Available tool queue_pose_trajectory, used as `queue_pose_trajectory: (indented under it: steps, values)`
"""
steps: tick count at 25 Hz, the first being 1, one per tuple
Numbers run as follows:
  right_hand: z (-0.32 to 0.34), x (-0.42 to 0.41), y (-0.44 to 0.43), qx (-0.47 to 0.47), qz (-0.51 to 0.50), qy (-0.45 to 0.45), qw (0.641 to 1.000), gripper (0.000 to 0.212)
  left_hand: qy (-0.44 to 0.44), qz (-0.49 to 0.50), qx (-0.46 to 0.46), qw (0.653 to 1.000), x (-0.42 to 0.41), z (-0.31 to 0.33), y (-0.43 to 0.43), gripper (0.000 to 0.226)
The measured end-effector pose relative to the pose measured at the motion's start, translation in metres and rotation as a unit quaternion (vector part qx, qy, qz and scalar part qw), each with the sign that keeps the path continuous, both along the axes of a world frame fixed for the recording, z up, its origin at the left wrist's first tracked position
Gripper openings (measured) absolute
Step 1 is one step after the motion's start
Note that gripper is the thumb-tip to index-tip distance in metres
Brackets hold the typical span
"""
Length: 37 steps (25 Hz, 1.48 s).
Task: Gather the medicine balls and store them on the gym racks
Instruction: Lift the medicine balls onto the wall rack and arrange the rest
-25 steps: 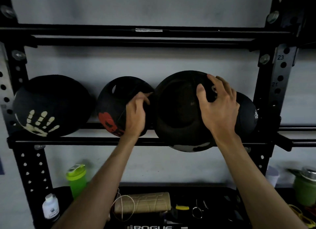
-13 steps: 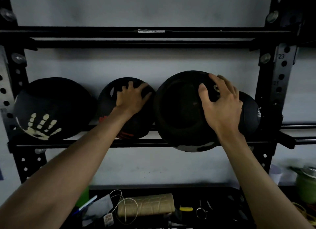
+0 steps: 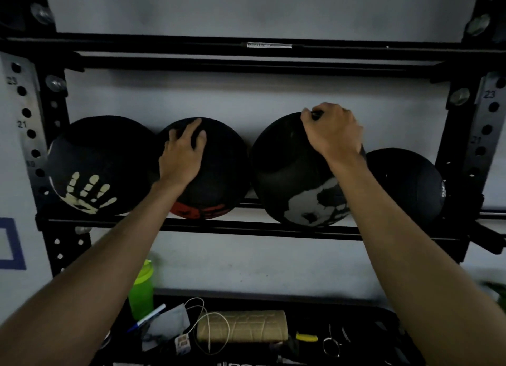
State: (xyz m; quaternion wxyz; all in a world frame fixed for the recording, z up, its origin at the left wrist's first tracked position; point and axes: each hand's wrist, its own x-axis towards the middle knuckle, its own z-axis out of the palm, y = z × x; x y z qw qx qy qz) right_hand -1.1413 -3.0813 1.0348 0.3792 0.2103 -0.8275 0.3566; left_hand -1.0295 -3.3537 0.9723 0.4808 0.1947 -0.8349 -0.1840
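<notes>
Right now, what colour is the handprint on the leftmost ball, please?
The handprint is pale cream on black; head view shows it.

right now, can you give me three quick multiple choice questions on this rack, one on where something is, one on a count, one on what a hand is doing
1. Where is the green bottle?
A. on the top bar
B. below the ball shelf, at the left
C. between two balls

2. How many balls sit on the rack shelf?
A. two
B. four
C. six

3. What is the right hand doing?
A. hanging free
B. holding the bottle
C. gripping the top of the grey-handprint ball

Answers
1 B: it stands under the shelf, beside the left forearm.
2 B: the cream-handprint ball, the red-marked ball, the grey-handprint ball and the small right ball make one row.
3 C: its fingers curl over that ball's top.
</notes>
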Motion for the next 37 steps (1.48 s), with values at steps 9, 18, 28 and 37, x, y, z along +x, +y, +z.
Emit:
queue_pose_trajectory:
  steps: [9,18,28,37]
  values:
    - [-0.019,-0.039,-0.049,0.118,-0.04,0.032,0.992,0.052,0.049,0.051,0.019,0.997,-0.005,-0.005,-0.008,0.046]
    - [-0.136,-0.001,-0.006,0.083,-0.049,0.1,0.99,0.073,0.012,0.139,-0.234,0.962,-0.004,-0.043,0.018,0.05]
    - [-0.129,0.025,0.017,0.121,0.022,0.018,0.992,0.069,-0.072,0.095,-0.24,0.963,0.013,-0.063,0.082,0.054]
    - [-0.293,0.086,0.139,0.216,0.094,-0.105,0.966,0.024,-0.234,-0.118,-0.149,0.954,0.034,-0.208,0.27,0.023]
